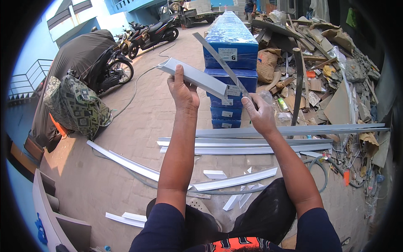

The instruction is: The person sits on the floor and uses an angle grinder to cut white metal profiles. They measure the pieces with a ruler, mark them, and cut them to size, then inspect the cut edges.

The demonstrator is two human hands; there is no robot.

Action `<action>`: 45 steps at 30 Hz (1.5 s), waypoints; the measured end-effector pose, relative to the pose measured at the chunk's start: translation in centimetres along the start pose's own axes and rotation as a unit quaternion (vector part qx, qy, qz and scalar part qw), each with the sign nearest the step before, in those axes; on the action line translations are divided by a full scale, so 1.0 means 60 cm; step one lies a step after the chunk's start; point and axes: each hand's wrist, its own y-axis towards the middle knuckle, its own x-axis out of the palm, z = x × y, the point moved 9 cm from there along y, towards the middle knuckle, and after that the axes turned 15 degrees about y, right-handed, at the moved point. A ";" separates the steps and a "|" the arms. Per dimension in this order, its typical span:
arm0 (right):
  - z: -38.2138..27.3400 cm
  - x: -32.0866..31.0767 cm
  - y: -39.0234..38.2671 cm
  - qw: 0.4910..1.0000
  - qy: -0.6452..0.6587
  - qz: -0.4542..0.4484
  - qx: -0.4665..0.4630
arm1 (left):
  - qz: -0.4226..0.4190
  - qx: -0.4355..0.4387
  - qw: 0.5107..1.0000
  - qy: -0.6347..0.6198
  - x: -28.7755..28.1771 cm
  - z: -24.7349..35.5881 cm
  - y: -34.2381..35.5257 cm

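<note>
My left hand (185, 95) is closed round a short white trim profile (199, 78), with the thumb on its face. The piece is raised in front of me and slopes down to the right, and its ends look cut at an angle. Between the thumb and fingers of my right hand (262, 115) is a long, flat grey metal strip (219, 59), gripped at its lower end. It slants up to the left and passes close by the profile's right end; I cannot tell whether they touch. Below my hands, short white offcuts (215, 174) and a longer white profile (235, 179) lie on the paving.
Long profiles (243, 149) lie crosswise ahead. Beyond them stand stacked blue boxes (231, 52). A rubble heap (323, 71) fills the right side. A grey cable (135, 90) crosses the paving. Motorbikes (155, 35) and a camouflage cover (77, 105) are at left; another person (250, 7) stands far back.
</note>
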 end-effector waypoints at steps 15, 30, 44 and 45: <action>0.028 0.129 -0.068 0.973 -0.033 -0.225 0.035 | 0.141 0.034 0.989 0.006 -0.140 -0.001 -0.076; -0.044 0.159 -0.090 0.974 -0.042 -0.222 0.010 | 0.146 0.073 0.986 -0.033 -0.153 0.078 -0.082; -0.069 0.167 -0.094 0.962 -0.110 -0.244 -0.060 | 0.149 -0.016 0.988 -0.048 -0.216 0.005 -0.057; -0.070 0.169 -0.094 0.960 -0.113 -0.249 -0.058 | 0.159 -0.035 0.985 -0.048 -0.221 -0.005 -0.058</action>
